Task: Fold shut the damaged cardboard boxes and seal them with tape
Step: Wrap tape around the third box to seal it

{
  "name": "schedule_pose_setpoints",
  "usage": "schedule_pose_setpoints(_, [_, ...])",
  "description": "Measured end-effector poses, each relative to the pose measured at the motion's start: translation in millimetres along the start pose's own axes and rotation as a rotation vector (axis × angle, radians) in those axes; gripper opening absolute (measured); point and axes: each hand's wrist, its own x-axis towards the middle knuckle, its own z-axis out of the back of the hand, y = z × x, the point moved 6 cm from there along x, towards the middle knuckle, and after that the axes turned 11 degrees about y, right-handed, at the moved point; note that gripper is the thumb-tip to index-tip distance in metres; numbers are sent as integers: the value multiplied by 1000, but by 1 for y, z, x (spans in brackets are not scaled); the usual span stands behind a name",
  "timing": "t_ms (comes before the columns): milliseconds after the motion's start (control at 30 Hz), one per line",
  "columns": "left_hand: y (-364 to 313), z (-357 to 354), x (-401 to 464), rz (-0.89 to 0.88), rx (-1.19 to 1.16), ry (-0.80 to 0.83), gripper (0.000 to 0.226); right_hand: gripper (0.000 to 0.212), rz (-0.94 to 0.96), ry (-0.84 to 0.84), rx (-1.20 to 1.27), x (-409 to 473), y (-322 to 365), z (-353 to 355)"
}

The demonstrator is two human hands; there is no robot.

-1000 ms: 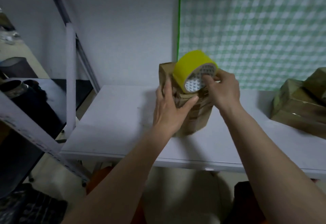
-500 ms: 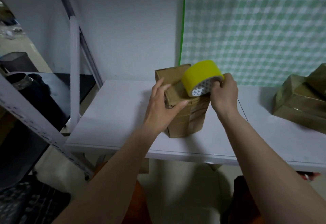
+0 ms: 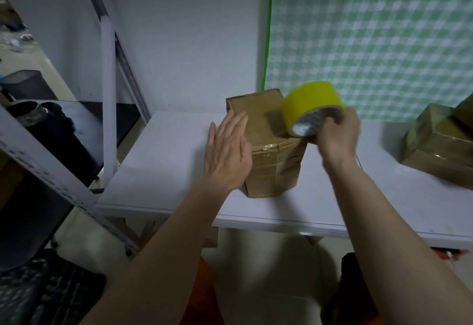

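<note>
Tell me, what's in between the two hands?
The cardboard box stands between them in the head view. The left hand lies flat against its left side, and the right hand holds the yellow tape roll over its top right.

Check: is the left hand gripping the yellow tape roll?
No, the right hand grips the yellow tape roll; the left hand lies flat against the cardboard box.

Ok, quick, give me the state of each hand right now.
Left hand: open, fingers straight, flat against the side of the cardboard box.
Right hand: closed on the yellow tape roll, holding it over the box.
</note>
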Motion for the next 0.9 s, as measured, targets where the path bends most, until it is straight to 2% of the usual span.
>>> schedule_pose_setpoints(100, [1, 2, 2, 0, 21, 15, 75, 15, -43, -22, 88, 5, -6, 11])
schedule_pose_setpoints(167, [1, 4, 3, 25, -13, 23, 76, 9, -98, 61, 266, 6, -10, 5])
schedule_pose_setpoints(233, [-3, 7, 5, 70, -20, 31, 70, 14, -188, 154, 478, 4, -16, -4])
schedule_pose_setpoints(333, [-21, 13, 6, 74, 31, -8, 68, 5, -265, 227, 597, -2, -23, -15])
schedule_pose_setpoints(433, [-41, 6, 13, 2, 126, 69, 69, 2, -261, 165, 587, 0, -26, -13])
schedule_pose_setpoints(533, [-36, -6, 18, 68, 333, 239, 96, 4, -199, 137, 502, 4, -21, -7])
schedule_pose_setpoints(600, [-32, -7, 19, 91, 422, 291, 105, 10, -154, 124, 414, 8, -16, -2])
schedule_pose_setpoints(767, [-30, -8, 18, 123, 496, 333, 108, 7, -200, 87, 442, 17, -25, 14])
schedule_pose_setpoints(900, [-32, -10, 16, 112, 487, 344, 108, 8, -255, 132, 478, 15, -36, 12])
